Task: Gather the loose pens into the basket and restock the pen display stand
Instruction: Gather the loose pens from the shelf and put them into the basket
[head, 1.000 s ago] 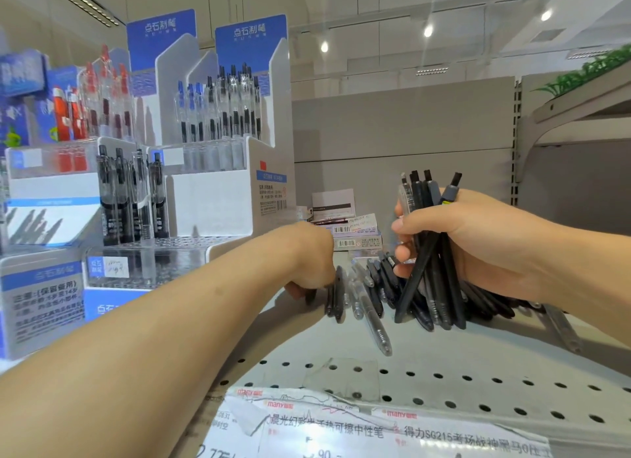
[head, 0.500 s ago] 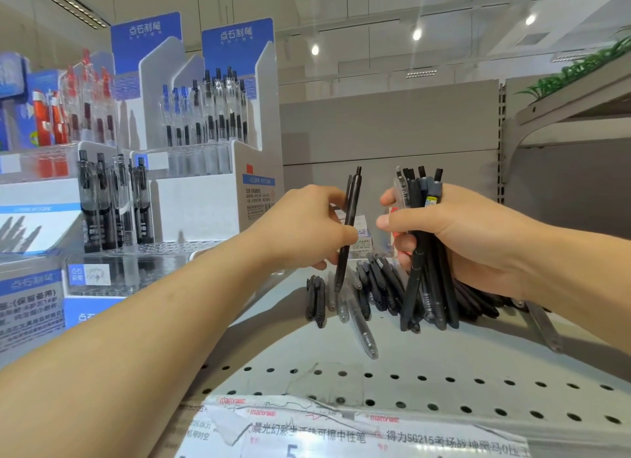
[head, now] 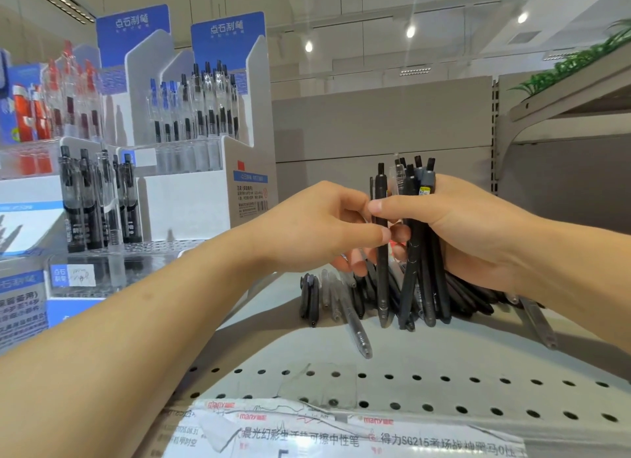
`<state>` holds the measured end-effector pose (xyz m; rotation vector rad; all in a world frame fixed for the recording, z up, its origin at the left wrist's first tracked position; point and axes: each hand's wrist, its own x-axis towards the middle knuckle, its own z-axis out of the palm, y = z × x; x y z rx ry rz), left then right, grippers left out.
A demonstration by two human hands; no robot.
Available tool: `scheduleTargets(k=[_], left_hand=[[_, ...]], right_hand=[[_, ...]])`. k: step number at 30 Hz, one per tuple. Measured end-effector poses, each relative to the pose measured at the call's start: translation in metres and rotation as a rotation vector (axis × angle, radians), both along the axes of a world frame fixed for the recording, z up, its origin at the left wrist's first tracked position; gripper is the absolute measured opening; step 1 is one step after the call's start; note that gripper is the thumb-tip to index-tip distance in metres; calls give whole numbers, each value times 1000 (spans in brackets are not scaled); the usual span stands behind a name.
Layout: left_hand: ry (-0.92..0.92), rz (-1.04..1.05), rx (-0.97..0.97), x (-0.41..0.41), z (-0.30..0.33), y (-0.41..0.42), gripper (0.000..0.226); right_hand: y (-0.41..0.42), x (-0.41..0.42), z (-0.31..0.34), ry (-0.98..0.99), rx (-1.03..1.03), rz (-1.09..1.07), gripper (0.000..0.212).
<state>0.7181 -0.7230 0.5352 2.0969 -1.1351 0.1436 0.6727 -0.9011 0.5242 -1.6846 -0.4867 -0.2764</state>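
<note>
My right hand grips an upright bundle of black pens above the grey shelf. At the bundle's left side, my left hand pinches a single black pen, and my right thumb lies across that pen. Several loose pens lie on the shelf below my hands, one clear pen sticking out toward me. The white and blue pen display stand stands to the left, with pens upright in its tiers. No basket is in view.
More pen stands and blue boxes fill the far left. Taped price labels run along the shelf's perforated front edge. A higher shelf with a green plant juts out at upper right. A grey back panel closes the shelf behind.
My left hand picked a black pen from the loose pile, lifted it and carried it right against the bundle in my right hand. The right hand stayed nearly still.
</note>
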Motion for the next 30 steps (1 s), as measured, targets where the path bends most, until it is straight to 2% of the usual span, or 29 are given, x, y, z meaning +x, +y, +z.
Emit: scheduleTargets(k=[3, 6, 8, 9, 10, 13, 15, 18, 24, 27, 30], left_hand=[[-57, 20, 45, 0, 0, 0, 10], [-101, 67, 103, -2, 3, 3, 20], [-123, 146, 136, 1, 4, 7, 26], [-153, 204, 182, 5, 3, 8, 27], [-194, 271, 251, 9, 3, 9, 26], [-296, 459, 548, 24, -2, 11, 29], [-257, 516, 722, 30, -7, 13, 39], [-218, 548, 865, 33, -12, 14, 50], [-97, 587, 843, 34, -14, 9, 45], [17, 573, 794, 36, -14, 10, 52], [29, 536, 757, 37, -14, 13, 61]], right_hand=[[-1, -1, 0, -6, -26, 11, 9], [-2, -2, 1, 10, -14, -1, 16], [-2, -2, 2, 26, -9, -17, 22], [-4, -1, 2, 32, -8, -15, 16], [-3, -2, 3, 42, 0, -30, 5], [-3, -2, 3, 61, -18, -32, 16], [-2, -3, 3, 66, 13, -11, 15], [1, -6, 2, 77, 69, 9, 20], [2, -9, 0, 70, -3, 54, 29], [1, -9, 0, 79, -1, 41, 29], [0, -8, 1, 87, -1, 38, 28]])
